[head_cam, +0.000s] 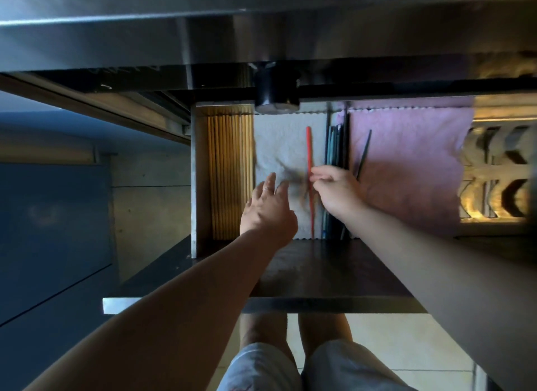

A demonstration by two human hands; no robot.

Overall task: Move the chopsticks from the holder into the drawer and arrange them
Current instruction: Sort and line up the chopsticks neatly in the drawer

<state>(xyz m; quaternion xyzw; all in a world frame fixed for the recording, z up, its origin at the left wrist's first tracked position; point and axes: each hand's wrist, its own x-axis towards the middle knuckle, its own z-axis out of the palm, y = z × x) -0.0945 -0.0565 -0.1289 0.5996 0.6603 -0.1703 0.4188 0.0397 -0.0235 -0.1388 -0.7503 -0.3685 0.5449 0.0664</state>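
Observation:
The open drawer (319, 274) lies below me. Several wooden chopsticks (229, 172) lie in a neat row at its left side. A red chopstick pair (309, 149) rests lengthwise on a white cloth (279, 146). My right hand (337, 190) pinches the red chopsticks near their middle. Dark blue and black chopsticks (337, 146) lie just right of them, partly under my right hand. One dark chopstick (364, 153) lies tilted on a pink cloth (406, 163). My left hand (268, 207) hovers flat over the white cloth, fingers spread, holding nothing. The holder is not visible.
A black round knob (276, 95) hangs under the steel counter edge (261, 35) above the drawer. A blue cabinet front (52, 216) stands to the left. A carved wooden piece (497, 169) sits at the right. My legs and the tiled floor (406, 341) show below.

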